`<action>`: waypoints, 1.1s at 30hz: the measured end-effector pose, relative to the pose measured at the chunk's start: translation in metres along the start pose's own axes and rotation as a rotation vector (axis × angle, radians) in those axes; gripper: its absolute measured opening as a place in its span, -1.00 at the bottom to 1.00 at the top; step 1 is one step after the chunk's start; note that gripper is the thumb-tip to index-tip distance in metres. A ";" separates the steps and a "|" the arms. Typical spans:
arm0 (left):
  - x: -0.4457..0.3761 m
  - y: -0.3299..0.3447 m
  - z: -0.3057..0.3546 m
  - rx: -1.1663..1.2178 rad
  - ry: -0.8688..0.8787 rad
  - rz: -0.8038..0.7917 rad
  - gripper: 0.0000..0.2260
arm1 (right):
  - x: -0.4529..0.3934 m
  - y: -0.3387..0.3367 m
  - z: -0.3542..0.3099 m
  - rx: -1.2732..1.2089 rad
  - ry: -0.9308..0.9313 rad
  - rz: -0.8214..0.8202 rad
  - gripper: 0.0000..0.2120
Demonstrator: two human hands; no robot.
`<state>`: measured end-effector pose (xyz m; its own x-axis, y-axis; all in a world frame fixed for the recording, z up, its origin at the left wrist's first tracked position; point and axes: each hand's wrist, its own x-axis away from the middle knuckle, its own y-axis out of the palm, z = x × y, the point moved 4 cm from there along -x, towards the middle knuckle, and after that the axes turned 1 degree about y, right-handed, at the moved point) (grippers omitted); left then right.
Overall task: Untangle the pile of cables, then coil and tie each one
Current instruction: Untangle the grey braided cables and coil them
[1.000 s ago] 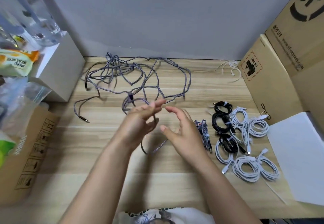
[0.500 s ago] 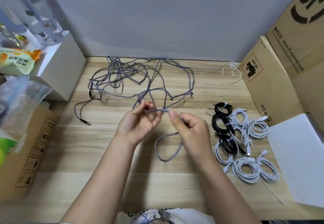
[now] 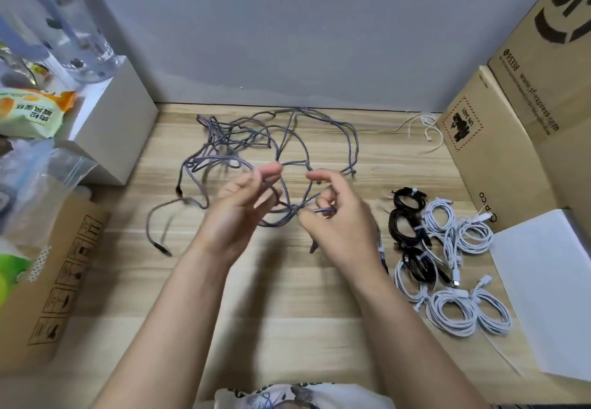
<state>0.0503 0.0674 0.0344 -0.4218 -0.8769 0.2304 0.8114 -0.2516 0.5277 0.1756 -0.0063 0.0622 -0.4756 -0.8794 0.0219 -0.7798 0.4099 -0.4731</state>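
I see left hand (image 3: 238, 207) pinching a strand of the grey braided cable (image 3: 281, 139) | right hand (image 3: 335, 216) curled, gripping the same cable | tangle sprawls on the wooden table (image 3: 287, 296) behind both hands | tied coils (image 3: 447, 248) lie right.

We saw two bare forearms, with no sleeves, watch or rings visible on them. The left hand (image 3: 238, 213) and right hand (image 3: 340, 219) wore no gloves. At the bottom edge, a white shirt (image 3: 300, 396) showed with a dark printed pattern, its design too cropped to make out.
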 end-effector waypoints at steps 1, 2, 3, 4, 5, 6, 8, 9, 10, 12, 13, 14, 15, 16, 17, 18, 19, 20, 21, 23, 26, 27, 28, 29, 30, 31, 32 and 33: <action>0.004 0.006 -0.003 -0.049 -0.008 -0.032 -0.75 | 0.000 0.007 -0.001 0.104 0.003 -0.062 -0.55; 0.006 0.011 -0.005 -0.078 -0.016 -0.056 -0.77 | 0.000 0.013 -0.002 0.181 -0.001 -0.114 -0.51; 0.009 0.014 -0.007 -0.090 -0.026 -0.072 -0.78 | 0.000 0.018 -0.002 0.205 -0.015 -0.147 -0.51; 0.010 0.016 -0.010 -0.094 -0.039 -0.080 -0.78 | 0.000 0.020 -0.002 0.187 -0.019 -0.158 -0.55; 0.010 0.016 -0.011 -0.093 -0.055 -0.081 -0.79 | 0.000 0.022 -0.001 0.152 -0.012 -0.153 -0.60; 0.011 0.016 -0.012 -0.094 -0.070 -0.075 -0.80 | 0.000 0.022 0.000 0.124 -0.005 -0.145 -0.65; 0.011 0.015 -0.013 -0.085 -0.093 -0.047 -0.86 | 0.000 0.023 0.003 0.081 0.011 -0.144 -0.76; 0.011 0.014 -0.013 -0.069 -0.102 -0.027 -0.89 | 0.000 0.023 0.004 0.064 0.019 -0.146 -0.85; 0.010 0.014 -0.013 -0.055 -0.108 -0.007 -0.91 | 0.000 0.023 0.005 0.054 0.032 -0.154 -0.92; 0.008 0.013 -0.013 -0.043 -0.126 0.003 -0.91 | 0.001 0.024 0.009 0.059 0.053 -0.164 -0.88; 0.007 0.013 -0.013 -0.046 -0.141 -0.007 -0.91 | 0.001 0.024 0.009 0.052 0.060 -0.161 -0.90; 0.006 0.013 -0.013 -0.047 -0.158 -0.025 -0.92 | 0.001 0.023 0.010 0.028 0.073 -0.154 -0.93; 0.006 0.014 -0.014 -0.037 -0.173 -0.049 -0.92 | 0.000 0.023 0.009 -0.008 0.086 -0.149 -0.96; 0.006 0.016 -0.013 -0.012 -0.182 -0.071 -0.88 | -0.001 0.022 0.009 -0.044 0.096 -0.147 -0.96; 0.005 0.017 -0.012 0.030 -0.190 -0.075 -0.80 | -0.001 0.022 0.008 -0.073 0.099 -0.151 -0.95; 0.002 0.015 -0.010 0.108 -0.201 -0.046 -0.71 | -0.001 0.022 0.006 -0.102 0.096 -0.157 -0.94; -0.003 0.011 -0.009 0.219 -0.212 0.021 -0.65 | 0.000 0.021 0.004 -0.137 0.092 -0.159 -0.95; -0.010 0.002 -0.006 0.348 -0.216 0.111 -0.63 | 0.001 0.018 0.001 -0.195 0.088 -0.154 -0.98; -0.017 -0.009 -0.004 0.471 -0.216 0.203 -0.63 | 0.001 0.013 -0.003 -0.265 0.082 -0.139 -0.95; -0.030 -0.035 0.000 0.605 -0.213 0.355 -0.63 | 0.001 -0.004 -0.008 -0.392 0.060 -0.087 -0.85; -0.040 -0.070 0.004 0.638 -0.214 0.501 -0.69 | -0.001 -0.032 -0.015 -0.544 0.037 0.040 -0.84; -0.043 -0.081 0.004 0.645 -0.206 0.544 -0.70 | -0.003 -0.039 -0.015 -0.573 0.019 0.083 -0.84; -0.044 -0.089 0.005 0.633 -0.190 0.574 -0.69 | -0.004 -0.045 -0.014 -0.583 0.004 0.121 -0.80; -0.045 -0.093 0.007 0.613 -0.165 0.584 -0.68 | -0.005 -0.048 -0.013 -0.566 -0.013 0.156 -0.74; -0.046 -0.095 0.008 0.587 -0.132 0.568 -0.66 | -0.007 -0.050 -0.012 -0.524 -0.023 0.187 -0.69; -0.045 -0.092 0.010 0.551 -0.099 0.522 -0.63 | -0.009 -0.050 -0.010 -0.469 -0.030 0.216 -0.65; -0.043 -0.087 0.012 0.482 -0.072 0.455 -0.59 | -0.012 -0.049 -0.009 -0.402 -0.035 0.236 -0.64; -0.039 -0.076 0.016 0.382 -0.050 0.371 -0.57 | -0.016 -0.045 -0.007 -0.322 -0.036 0.242 -0.66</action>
<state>-0.0011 0.1267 -0.0018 -0.1604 -0.8558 0.4918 0.7081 0.2474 0.6613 0.2156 -0.0096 0.0895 -0.6513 -0.7535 -0.0895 -0.7373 0.6563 -0.1603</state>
